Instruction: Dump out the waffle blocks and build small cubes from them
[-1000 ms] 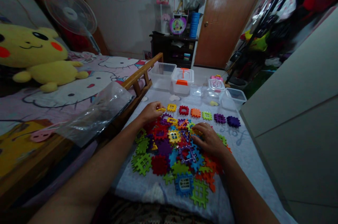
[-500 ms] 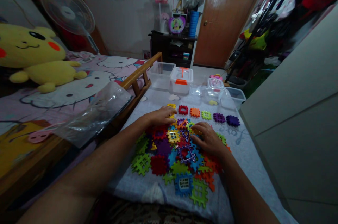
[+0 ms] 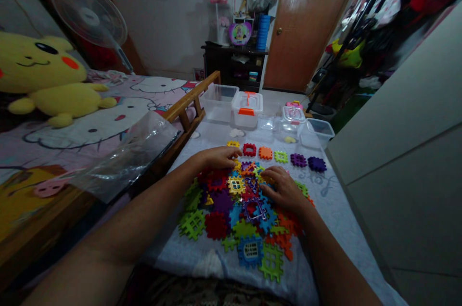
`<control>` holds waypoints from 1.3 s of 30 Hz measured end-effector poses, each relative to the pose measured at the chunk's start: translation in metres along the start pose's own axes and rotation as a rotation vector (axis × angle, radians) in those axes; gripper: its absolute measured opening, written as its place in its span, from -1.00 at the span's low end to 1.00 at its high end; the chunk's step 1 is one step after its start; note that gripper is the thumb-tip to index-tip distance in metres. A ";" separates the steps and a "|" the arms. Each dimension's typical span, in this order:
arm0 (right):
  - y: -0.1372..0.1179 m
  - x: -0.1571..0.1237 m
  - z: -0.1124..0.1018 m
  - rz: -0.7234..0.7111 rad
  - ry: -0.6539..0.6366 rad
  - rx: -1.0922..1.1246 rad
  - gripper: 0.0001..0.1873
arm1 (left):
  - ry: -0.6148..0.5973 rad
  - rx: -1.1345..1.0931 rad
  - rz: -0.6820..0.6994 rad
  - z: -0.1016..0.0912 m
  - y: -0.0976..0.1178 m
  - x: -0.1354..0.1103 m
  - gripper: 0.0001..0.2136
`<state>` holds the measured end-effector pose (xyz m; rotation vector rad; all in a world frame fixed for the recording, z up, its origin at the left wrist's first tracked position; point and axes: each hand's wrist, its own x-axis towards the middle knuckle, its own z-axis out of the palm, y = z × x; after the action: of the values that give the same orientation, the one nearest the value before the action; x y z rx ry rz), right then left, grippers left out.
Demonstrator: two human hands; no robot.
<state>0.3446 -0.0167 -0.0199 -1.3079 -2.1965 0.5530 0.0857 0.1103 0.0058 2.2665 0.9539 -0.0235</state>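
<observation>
A heap of toothed plastic building tiles (image 3: 223, 201) in several colours lies on the pale cloth before me. My left hand (image 3: 221, 157) hovers at the heap's far left edge, fingers loosely bent and apart, just below a yellow tile (image 3: 233, 144). No held piece shows in it. My right hand (image 3: 283, 185) rests over the heap's right side, thumb and fingers spread, with a yellow-orange piece partly hidden beneath the fingers. Between the hands lie a yellow window tile (image 3: 236, 185) and a purple frame tile (image 3: 254, 210). Behind the heap a row holds red (image 3: 250, 149), orange (image 3: 265, 153), light green (image 3: 280, 156) and purple (image 3: 299, 160) tiles.
Clear plastic boxes stand at the far end, one with an orange-handled lid (image 3: 247, 104). A wooden bed rail (image 3: 191, 99) runs along the left, with a clear plastic bag (image 3: 126, 157) against it. A white cabinet (image 3: 404, 152) borders the right.
My left hand has drawn back slightly from the yellow tile at the row's left end, which now shows more fully. My right hand stays almost in place. The view has shifted slightly.
</observation>
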 end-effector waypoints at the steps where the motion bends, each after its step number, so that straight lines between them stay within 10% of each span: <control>1: 0.000 0.000 0.000 0.000 -0.001 -0.002 -0.71 | -0.004 -0.001 -0.003 0.000 0.000 0.002 -0.54; 39: -0.002 0.000 -0.001 0.005 -0.001 -0.023 -0.74 | -0.117 -0.189 -0.029 0.001 -0.006 0.032 -0.28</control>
<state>0.3439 -0.0174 -0.0185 -1.3249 -2.2076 0.5321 0.1057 0.1332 -0.0072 2.0552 0.8884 -0.0751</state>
